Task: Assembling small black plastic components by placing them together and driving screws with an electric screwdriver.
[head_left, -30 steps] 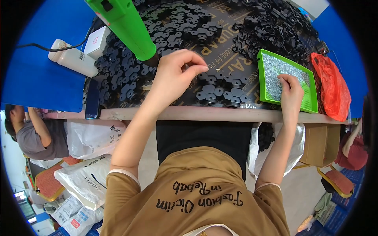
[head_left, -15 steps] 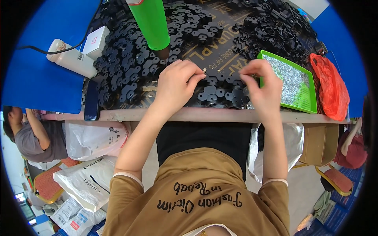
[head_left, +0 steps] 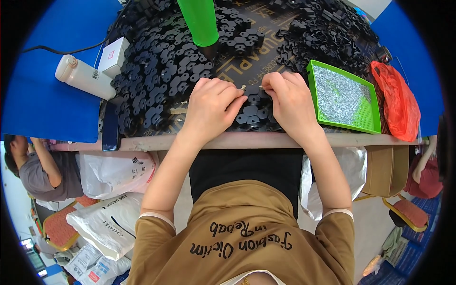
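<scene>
Head camera view: looking down on the left hand (head_left: 214, 108) and right hand (head_left: 293, 105), reaching over the front edge of the table (head_left: 237, 140) and standing apart from each other, with fingers curling toward thumbs (whether closing on anything, cannot tell). Showing a tiny pale bit (head_left: 243, 87) at the left fingertips, too small to make out. Finding a black lobed part (head_left: 251, 115) lying between the hands, on the near side of the fingertips, just inside the front edge, running its longer way roughly along that edge and seeming slightly nearer the left hand. Seeing a second black part (head_left: 257, 98) just beyond, between both sets of fingertips. Noticing a green tool (head_left: 199, 23) pointing down over the black pieces (head_left: 164, 71) spreading toward the table's left end, and silver fasteners (head_left: 335, 95) filling much of a green tray (head_left: 377, 114) near the right front corner, beside a red bag (head_left: 396, 102). Spotting, past the table, blue panels (head_left: 47, 104), a seated person (head_left: 50, 175) at left and a cardboard box (head_left: 387, 171) below the right front.
</scene>
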Tool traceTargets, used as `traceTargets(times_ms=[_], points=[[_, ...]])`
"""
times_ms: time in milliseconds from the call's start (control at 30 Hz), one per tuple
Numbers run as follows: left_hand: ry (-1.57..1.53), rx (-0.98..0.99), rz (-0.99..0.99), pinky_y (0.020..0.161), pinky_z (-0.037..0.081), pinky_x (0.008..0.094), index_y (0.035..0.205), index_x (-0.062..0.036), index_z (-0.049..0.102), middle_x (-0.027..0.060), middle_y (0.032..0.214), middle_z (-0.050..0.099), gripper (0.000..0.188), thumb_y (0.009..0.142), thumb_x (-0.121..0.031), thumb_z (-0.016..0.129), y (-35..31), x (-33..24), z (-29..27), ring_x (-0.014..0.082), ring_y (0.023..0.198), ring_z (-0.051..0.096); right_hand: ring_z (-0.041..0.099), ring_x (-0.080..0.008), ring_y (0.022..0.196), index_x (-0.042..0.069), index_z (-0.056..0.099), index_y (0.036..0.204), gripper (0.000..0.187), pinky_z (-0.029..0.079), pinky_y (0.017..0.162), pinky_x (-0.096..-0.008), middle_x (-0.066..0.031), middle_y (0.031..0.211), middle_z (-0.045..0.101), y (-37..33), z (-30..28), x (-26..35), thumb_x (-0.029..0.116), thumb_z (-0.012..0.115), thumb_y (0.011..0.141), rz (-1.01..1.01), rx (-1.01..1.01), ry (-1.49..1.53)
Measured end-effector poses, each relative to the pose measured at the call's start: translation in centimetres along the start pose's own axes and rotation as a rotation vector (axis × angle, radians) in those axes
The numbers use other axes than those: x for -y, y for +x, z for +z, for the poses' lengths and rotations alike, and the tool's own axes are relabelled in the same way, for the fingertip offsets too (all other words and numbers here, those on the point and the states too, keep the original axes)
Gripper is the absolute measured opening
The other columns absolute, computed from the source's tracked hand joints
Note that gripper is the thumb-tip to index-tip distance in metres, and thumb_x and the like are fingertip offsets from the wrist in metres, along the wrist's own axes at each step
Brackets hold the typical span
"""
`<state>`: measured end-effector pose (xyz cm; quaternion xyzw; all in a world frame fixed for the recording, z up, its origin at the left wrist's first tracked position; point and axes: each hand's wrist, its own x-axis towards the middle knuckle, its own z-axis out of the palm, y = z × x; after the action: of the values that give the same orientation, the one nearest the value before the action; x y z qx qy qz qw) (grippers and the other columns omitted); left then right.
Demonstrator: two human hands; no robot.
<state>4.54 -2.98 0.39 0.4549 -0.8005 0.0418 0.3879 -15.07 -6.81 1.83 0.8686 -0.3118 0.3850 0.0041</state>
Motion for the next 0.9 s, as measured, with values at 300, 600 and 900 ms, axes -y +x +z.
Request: traceTargets(times_ms=[300, 600, 900], points=[[-0.004, -0.003, -0.012, 0.073, 0.042, 0.0346, 0.079, -0.007, 0.067, 0.0032, 0.079, 0.065, 0.011, 0.077, -0.015, 0.074, 0.1, 0.0, 0.2, 0.021, 0.077, 0.06, 0.057, -0.0249, 0.073, 0.006, 0.054, 0.096, 0.031, 0.042, 0.068, -0.0363, -0.0065, 0.069, 0.055, -0.2, -0.8, -0.1, -0.006, 0.058, 0.067, -0.091, 0.093, -0.058], [-0.158, -0.007, 0.243, 0.071, 0.05, 0.0367, 0.085, -0.0075, 0.068, 0.0053, 0.083, 0.065, 0.009, 0.077, -0.011, 0.071, 6.3, -4.8, 2.1, 0.0246, 0.078, 0.062, 0.062, -0.0342, 0.089, 0.002, 0.065, 0.102, 0.019, 0.048, 0.079, -0.0425, -0.0163, 0.093, 0.065, -5.3, -7.8, -6.6, 0.002, 0.06, 0.083, 0.438, 0.076, -0.21], [0.039, 0.697, 0.309, 0.075, 0.054, 0.0405, 0.087, -0.0058, 0.074, 0.0135, 0.089, 0.071, 0.016, 0.078, -0.013, 0.063, 14.7, -8.6, 11.7, 0.0308, 0.088, 0.069, 0.062, -0.0349, 0.079, -0.003, 0.065, 0.093, 0.015, 0.048, 0.074, -0.0398, -0.0183, 0.086, 0.063, -6.8, -7.1, -7.6, 0.002, 0.065, 0.079, 0.69, 0.053, -0.026]])
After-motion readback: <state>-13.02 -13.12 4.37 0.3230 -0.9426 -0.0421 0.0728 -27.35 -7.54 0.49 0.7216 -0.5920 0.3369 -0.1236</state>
